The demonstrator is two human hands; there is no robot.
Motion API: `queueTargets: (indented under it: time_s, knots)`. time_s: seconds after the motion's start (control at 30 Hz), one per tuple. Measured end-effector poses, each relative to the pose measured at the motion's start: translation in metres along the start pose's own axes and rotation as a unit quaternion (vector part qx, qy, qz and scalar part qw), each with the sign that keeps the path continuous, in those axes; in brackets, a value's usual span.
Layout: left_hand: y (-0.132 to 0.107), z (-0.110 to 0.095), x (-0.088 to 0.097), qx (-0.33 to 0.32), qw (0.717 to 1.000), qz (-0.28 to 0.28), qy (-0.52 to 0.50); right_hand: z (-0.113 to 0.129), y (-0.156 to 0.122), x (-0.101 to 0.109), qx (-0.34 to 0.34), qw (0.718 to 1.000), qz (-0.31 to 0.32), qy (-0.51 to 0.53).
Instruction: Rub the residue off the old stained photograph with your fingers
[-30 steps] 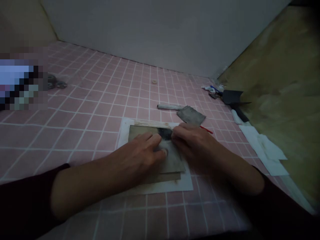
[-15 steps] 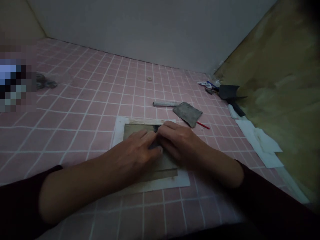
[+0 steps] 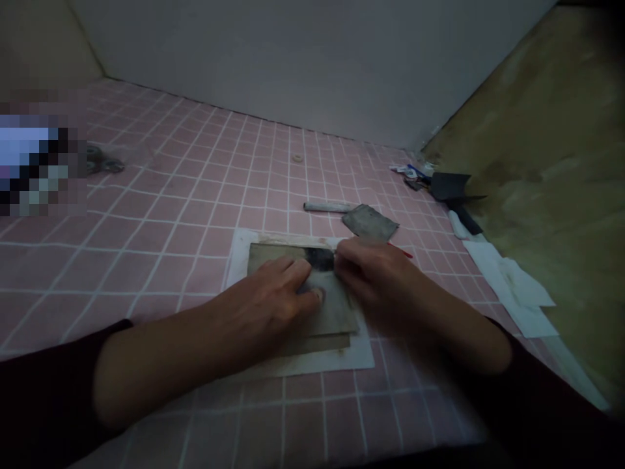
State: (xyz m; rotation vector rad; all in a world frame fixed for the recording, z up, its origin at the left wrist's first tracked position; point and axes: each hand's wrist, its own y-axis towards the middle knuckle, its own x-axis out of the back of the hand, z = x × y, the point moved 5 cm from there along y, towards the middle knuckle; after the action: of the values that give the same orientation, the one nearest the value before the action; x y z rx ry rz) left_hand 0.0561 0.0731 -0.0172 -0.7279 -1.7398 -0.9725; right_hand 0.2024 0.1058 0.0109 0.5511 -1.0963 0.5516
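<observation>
Looking from the biggest thing down, what's here?

A grey-white wall (image 3: 293, 65) rises behind a pink surface (image 3: 161, 215) ruled in a white grid, and an olive-brown panel (image 3: 547, 195) runs along the right side.

And on the pink?

A white paper sheet (image 3: 364, 358) lies flat, with a stained grey-tan sheet (image 3: 336, 312) on top of it, a dark patch (image 3: 319, 259) near its upper edge.

The hands?

The left hand (image 3: 258, 299) lies on the tan sheet, fingers slightly spread and resting flat, not gripping. The right hand (image 3: 375, 280) sits just beside it, fingers bunched narrowly against the sheet at the dark patch. Whether they pinch it, I can't tell.

What's smaller?

White paper towels (image 3: 512, 286) and a black angular object (image 3: 449, 185) lie far right. Above the hands are a grey scrap (image 3: 370, 222), a metal rod (image 3: 325, 207), a red stick (image 3: 401, 251) and a tiny ring (image 3: 297, 157).
</observation>
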Motion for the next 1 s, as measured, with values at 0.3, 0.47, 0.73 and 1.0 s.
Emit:
queueTargets:
  time_s: [0.3,0.47,0.73,1.0]
  knots:
    - [0.001,0.0,0.0,0.005,1.0,-0.001,0.013,0.001,0.0,-0.004,0.011,1.0,0.008,0.009]
    - [0.002,0.0,0.001,0.005,1.0,-0.003,0.006,0.003,0.001,-0.004,0.017,1.0,0.003,0.003]
    - [0.001,-0.001,0.0,-0.002,1.0,-0.001,0.001,0.001,0.0,-0.001,-0.005,1.0,0.012,-0.011]
    - [0.001,0.0,-0.001,0.009,1.0,0.002,0.002,0.001,0.001,0.0,0.021,1.0,0.002,0.007]
